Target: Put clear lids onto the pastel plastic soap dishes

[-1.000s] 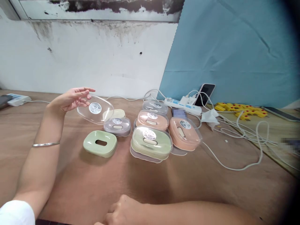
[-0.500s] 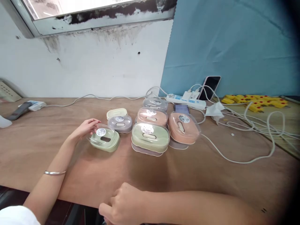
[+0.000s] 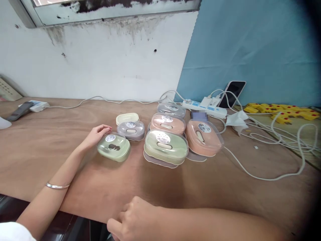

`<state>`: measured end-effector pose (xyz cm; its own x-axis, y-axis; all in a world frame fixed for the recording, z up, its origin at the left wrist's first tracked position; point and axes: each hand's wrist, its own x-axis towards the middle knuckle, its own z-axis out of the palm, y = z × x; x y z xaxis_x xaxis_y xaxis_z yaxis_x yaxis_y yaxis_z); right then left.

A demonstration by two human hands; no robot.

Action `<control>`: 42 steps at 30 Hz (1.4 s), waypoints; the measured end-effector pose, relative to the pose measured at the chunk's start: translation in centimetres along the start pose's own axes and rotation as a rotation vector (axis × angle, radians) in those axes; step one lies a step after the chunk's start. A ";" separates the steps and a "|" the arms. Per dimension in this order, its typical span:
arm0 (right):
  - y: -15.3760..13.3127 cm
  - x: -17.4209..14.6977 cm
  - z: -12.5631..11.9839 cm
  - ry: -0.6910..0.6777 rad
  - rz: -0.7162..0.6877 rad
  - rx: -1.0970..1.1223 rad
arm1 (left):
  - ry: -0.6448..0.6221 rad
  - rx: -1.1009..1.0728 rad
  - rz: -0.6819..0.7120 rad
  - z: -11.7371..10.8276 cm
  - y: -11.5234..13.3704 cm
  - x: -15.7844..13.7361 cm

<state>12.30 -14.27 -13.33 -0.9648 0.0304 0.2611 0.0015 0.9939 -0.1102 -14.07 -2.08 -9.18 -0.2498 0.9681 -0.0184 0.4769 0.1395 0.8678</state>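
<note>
My left hand (image 3: 97,134) lies at the far left corner of a small green soap box (image 3: 113,152) with a clear lid and a round sticker. Its fingers are stretched out and touch the lid's edge, not wrapped round it. Beside that box sit a grey soap box (image 3: 131,131) and a cream oval tray (image 3: 127,118). My right hand (image 3: 134,219) is closed in a fist at the table's front edge; the inside of its fingers is hidden. Right of centre stand a larger green box (image 3: 166,146), two peach boxes (image 3: 204,139) and a grey one (image 3: 173,109).
A white power strip (image 3: 204,108) with plugs and a leaning phone (image 3: 233,93) stand at the back. White cables (image 3: 276,179) loop over the right side, near a crumpled tissue (image 3: 237,120) and yellow pieces (image 3: 283,112). A grey remote-like object (image 3: 21,110) lies far left.
The clear lid on the small green box, offset and tilted before, now sits down on it. My left hand stays at its corner. The view has shifted slightly; my right fist looks unchanged.
</note>
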 end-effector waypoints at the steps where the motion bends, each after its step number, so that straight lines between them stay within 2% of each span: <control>1: 0.0 0.0 -0.1 -0.005 -0.001 0.000 | -0.024 0.004 0.004 0.1 0.0 -0.1; 7: 0.0 0.1 -0.5 -0.009 0.003 -0.006 | -0.131 0.095 0.063 0.2 0.5 -0.7; 11: 0.0 0.1 -0.1 0.007 -0.004 -0.020 | -0.153 0.144 0.088 0.2 0.8 -1.0; 42: 0.0 0.1 0.4 0.031 -0.002 -0.006 | -0.120 0.341 0.365 1.3 1.7 -2.3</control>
<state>12.14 -14.34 -13.69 -0.9562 0.0314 0.2911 0.0011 0.9946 -0.1036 -11.62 -3.78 -8.35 0.0728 0.9807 0.1812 0.7679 -0.1711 0.6173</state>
